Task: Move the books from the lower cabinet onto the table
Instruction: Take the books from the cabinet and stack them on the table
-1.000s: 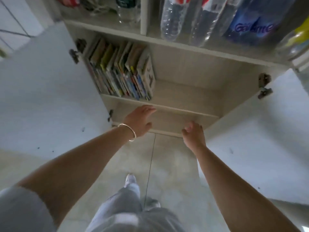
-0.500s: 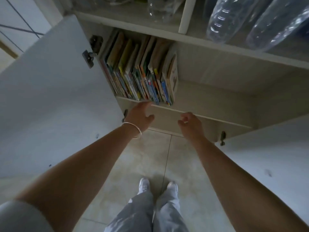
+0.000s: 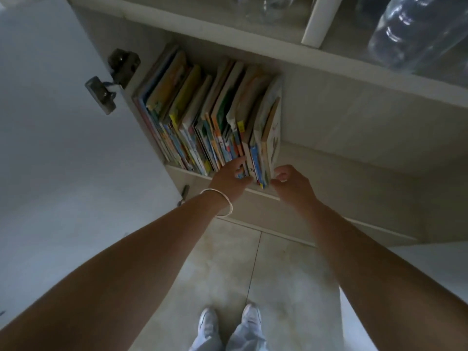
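A row of thin, colourful picture books [image 3: 207,117] stands upright at the left end of the pale wooden cabinet shelf [image 3: 329,158]. The left hand [image 3: 231,177] curls its fingers [image 3: 240,164] into the spines, seemingly pinching several. The right hand [image 3: 291,183], fingers loosely bent, touches the outermost cover.

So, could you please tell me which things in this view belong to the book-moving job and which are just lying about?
Part of the job:
- row of books, standing on the lower cabinet shelf
- left hand, fingers at the spines
- right hand, at the row's right end

Just lying about:
- plastic bottle on the shelf above
- open cabinet door
- bracelet
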